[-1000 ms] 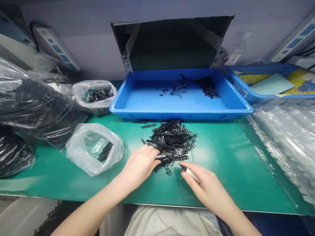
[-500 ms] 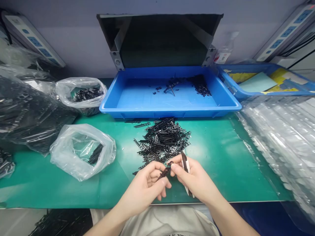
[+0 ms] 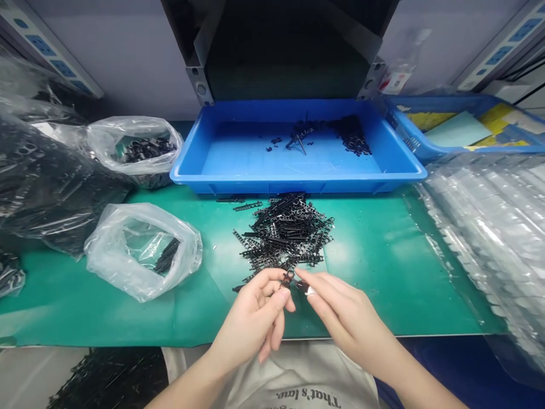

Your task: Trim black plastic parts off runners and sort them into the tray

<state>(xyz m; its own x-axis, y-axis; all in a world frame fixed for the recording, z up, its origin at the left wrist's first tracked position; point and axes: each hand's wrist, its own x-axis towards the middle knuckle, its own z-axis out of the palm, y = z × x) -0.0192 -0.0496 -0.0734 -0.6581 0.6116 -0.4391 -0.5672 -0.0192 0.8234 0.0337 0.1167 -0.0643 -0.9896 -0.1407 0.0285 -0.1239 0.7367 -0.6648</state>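
My left hand point(image 3: 252, 315) pinches a small black plastic part point(image 3: 289, 277) with a ring-like end, between thumb and forefinger. Facing it, my right hand point(image 3: 351, 315) is closed around a slim dark-and-white hand tool point(image 3: 303, 286), only a short piece of which shows at the fingertips. Its exact kind is hidden by the fingers. The right fingertips are close beside the part; I cannot tell whether they touch it. Just beyond both hands lies a heap of black plastic strips point(image 3: 289, 227) with ring-shaped openings, on the green mat point(image 3: 374, 244).
A blue tray point(image 3: 298, 186) with small black pieces stands behind the heap. On the left are two open plastic bags point(image 3: 106, 255) holding black parts. Clear plastic trays point(image 3: 489, 227) are stacked at right, below a blue basket point(image 3: 409, 142). A bin of black scraps point(image 3: 110, 380) sits below the mat's edge.
My right hand has turned palm-down over the tool, covering most of it. My left hand has tilted the black part more upright. The camera view has tipped downward.
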